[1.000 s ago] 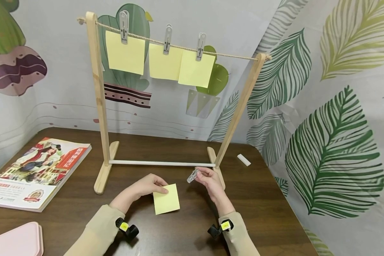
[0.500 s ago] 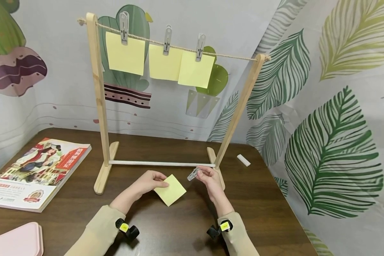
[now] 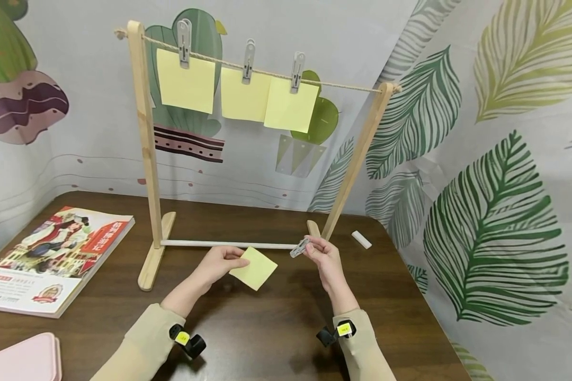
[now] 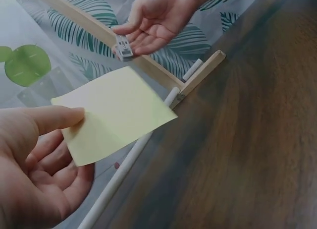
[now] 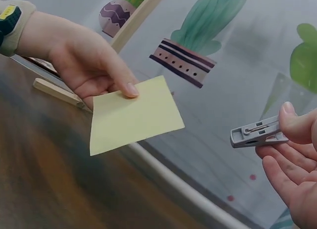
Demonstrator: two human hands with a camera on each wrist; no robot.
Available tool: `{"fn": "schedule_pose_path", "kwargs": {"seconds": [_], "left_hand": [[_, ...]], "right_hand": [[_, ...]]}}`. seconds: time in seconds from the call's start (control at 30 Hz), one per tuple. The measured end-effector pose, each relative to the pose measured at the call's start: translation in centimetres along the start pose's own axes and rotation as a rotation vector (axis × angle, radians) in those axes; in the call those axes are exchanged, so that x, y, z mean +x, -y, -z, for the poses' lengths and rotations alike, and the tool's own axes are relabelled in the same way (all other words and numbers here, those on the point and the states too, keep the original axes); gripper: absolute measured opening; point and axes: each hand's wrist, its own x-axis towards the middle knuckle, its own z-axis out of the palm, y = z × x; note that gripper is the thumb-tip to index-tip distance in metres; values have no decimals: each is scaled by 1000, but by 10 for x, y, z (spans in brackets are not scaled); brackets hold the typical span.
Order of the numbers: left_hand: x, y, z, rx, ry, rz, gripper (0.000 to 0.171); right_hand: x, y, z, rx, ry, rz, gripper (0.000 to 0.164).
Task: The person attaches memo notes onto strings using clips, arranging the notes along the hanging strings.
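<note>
My left hand [image 3: 216, 267] pinches a yellow sticky note [image 3: 254, 269] by one corner, thumb on top, above the table. Opposite it, my right hand [image 3: 325, 259] holds a grey clothespin [image 5: 255, 132] between thumb and fingers, its other end pointing toward the note. Note and clothespin are apart. Above both hands a rope [image 3: 348, 84] runs between two wooden posts. Three yellow notes hang along it, the left note [image 3: 187, 82], the middle note [image 3: 243, 98] and the right note [image 3: 291, 106], each under its own grey clothespin. The middle and right notes meet at their edges.
The wooden stand [image 3: 145, 137] has a white crossbar [image 3: 195, 243] low between its feet. A magazine [image 3: 59, 254] and a pink case [image 3: 24, 360] lie at the left of the brown table [image 3: 262, 338]. A small white block [image 3: 361, 239] lies beyond the right post.
The sticky note has turned in my left hand and risen a little, from nearly square-on to corner-down. My right hand with the clothespin has moved slightly up and to the right.
</note>
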Motion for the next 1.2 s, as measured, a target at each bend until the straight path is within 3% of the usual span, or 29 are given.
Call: {"fn": "schedule_pose_path", "kwargs": {"seconds": [0.13, 0.33, 0.5, 0.7, 0.87, 1.2], "left_hand": [[2, -5, 3, -18, -62, 23, 31], [8, -8, 9, -22, -128, 49, 37], [12, -19, 14, 14, -127, -46, 32], [21, -43, 10, 78, -108, -143, 24], [27, -66, 3, 76, -88, -161, 24], [28, -114, -6, 49, -156, -247, 24]], "right_hand": [[5, 16, 2, -7, -14, 33, 19], [16, 41, 5, -49, 25, 98, 19], [24, 67, 8, -65, 58, 177, 22], [32, 105, 12, -92, 56, 244, 24], [39, 136, 9, -194, 82, 293, 38], [49, 200, -10, -314, 109, 412, 46]]}}
